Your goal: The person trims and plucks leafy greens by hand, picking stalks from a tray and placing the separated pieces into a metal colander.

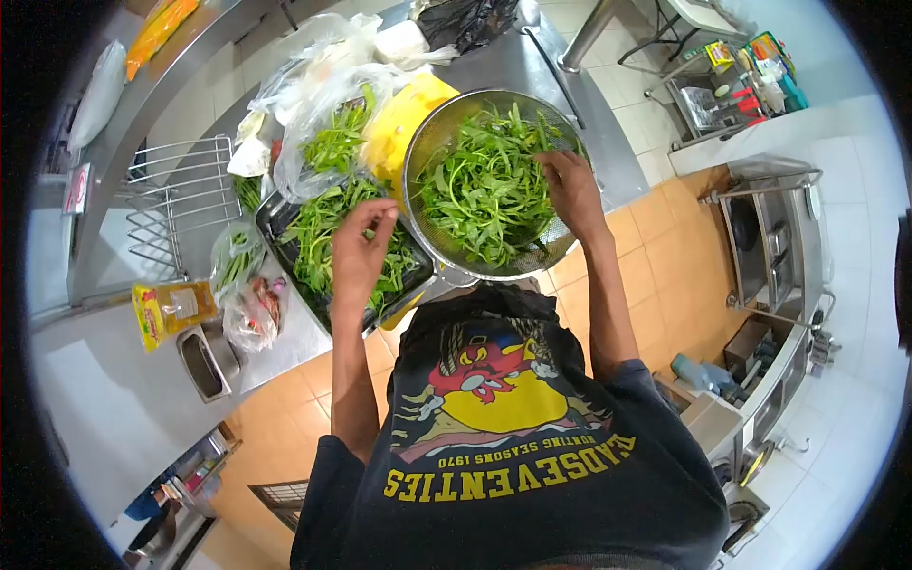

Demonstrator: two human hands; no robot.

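My left hand (361,249) is above the black tray (415,277) of leafy greens (318,228), its fingers curled and thumb near the fingertips; whether anything small is between them is too small to tell. My right hand (572,190) hovers at the right side of the round metal colander (411,204), fingers bent together over the greens (484,185) inside it. What its fingertips hold, if anything, cannot be made out. The colander stands right of the tray, full of green stems and leaves.
Behind the tray lie a clear plastic bag (328,104) with greens and a yellow item (404,119). Left are a wire rack (180,209), a yellow packet (174,312), a bag of red produce (254,318) and a metal container (202,364). A black bag (465,21) is at the back.
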